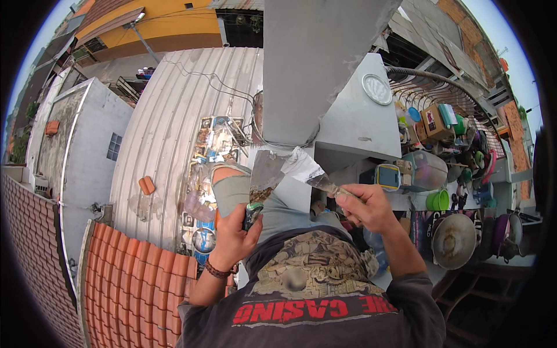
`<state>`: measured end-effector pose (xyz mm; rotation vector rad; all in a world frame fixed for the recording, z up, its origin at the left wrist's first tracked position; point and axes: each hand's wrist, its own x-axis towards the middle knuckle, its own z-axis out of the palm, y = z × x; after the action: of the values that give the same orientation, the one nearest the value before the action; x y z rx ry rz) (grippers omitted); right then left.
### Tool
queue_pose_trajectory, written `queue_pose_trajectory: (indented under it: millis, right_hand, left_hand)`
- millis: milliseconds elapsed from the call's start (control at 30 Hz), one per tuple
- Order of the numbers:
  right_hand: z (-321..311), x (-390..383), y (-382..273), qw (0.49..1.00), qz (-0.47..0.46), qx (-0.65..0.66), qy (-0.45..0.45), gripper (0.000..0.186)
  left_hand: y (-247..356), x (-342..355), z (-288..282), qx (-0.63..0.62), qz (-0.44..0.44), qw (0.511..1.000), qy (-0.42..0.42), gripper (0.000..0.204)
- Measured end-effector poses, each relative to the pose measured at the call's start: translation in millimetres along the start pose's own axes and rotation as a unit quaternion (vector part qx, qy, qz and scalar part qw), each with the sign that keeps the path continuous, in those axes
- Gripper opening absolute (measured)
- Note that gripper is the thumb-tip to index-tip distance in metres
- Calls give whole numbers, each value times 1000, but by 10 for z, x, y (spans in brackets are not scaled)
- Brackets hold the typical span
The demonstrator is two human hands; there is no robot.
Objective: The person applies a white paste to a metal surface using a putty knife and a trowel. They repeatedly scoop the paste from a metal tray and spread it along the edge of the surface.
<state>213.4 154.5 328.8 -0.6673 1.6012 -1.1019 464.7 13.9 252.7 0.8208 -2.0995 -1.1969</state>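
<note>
My left hand [234, 236] is closed round the green-and-dark handle of a wide scraper [267, 174], its grey blade pointing up and stained brown near the handle. My right hand [369, 207] grips a second tool, a putty knife [303, 166], by its handle. Whitish paste coats much of that blade. The two blades meet or nearly meet at their upper corners in front of my lap; whether they touch I cannot tell. Just beyond them rises a smooth grey pillar [319, 69]. To its right, a round whitish lid or tub [377, 89] rests on a grey ledge [348, 124].
Left and below lies a corrugated metal roof [174, 104] with a broken orange tile [147, 185] and scattered rubbish. Loose cables [255, 124] run by the pillar's foot. On the right, a curved railing [464, 87] borders boxes, a green pot [437, 200] and a large pan [454, 242].
</note>
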Motion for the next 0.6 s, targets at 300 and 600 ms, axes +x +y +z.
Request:
queue_pose_trajectory:
  millis: [300, 600]
  right_hand:
    - [67, -101, -143, 998, 21, 40, -48, 26]
    - [1, -141, -77, 992, 14, 96, -84, 26]
  left_hand:
    - [-220, 70, -128, 219, 133, 966, 30, 28]
    - [-360, 210, -359, 328, 198, 923, 39, 33]
